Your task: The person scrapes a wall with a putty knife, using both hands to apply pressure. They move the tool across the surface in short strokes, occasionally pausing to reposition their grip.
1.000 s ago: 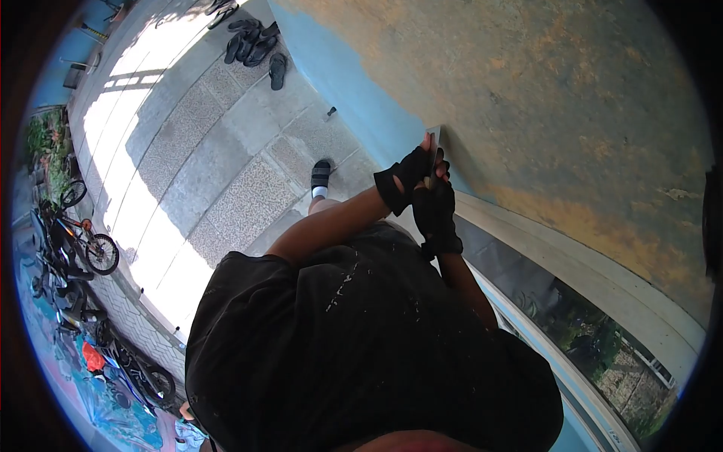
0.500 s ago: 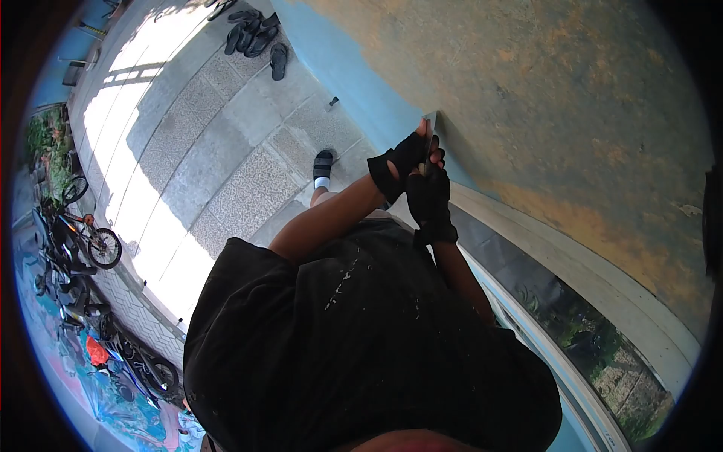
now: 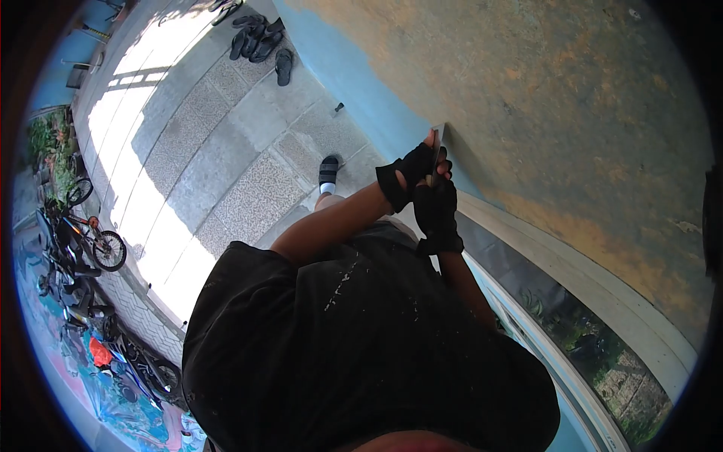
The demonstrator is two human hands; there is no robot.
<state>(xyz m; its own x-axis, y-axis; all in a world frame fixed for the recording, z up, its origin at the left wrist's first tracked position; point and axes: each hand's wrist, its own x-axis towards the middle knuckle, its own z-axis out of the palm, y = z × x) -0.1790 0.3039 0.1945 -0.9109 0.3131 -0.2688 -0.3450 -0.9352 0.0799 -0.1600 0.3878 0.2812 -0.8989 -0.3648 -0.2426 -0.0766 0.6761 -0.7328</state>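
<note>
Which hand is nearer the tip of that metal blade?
Left. The left hand is at the metal blade, fingers along it; the right hand sits farther back, at the handle.

Outdoor yard, building side. Evidence: concrete-and-pebble paving [image 3: 252, 188], hard sunlight across its left part. Two-wheelers [image 3: 79, 295] parked past its left edge. Plants [image 3: 49, 143] off the far left corner. Sandals [image 3: 263, 47] at the far right corner, by a blue-and-brown patchy wall [image 3: 557, 113] with a window [image 3: 557, 309]. Home or business: can't tell.
</note>
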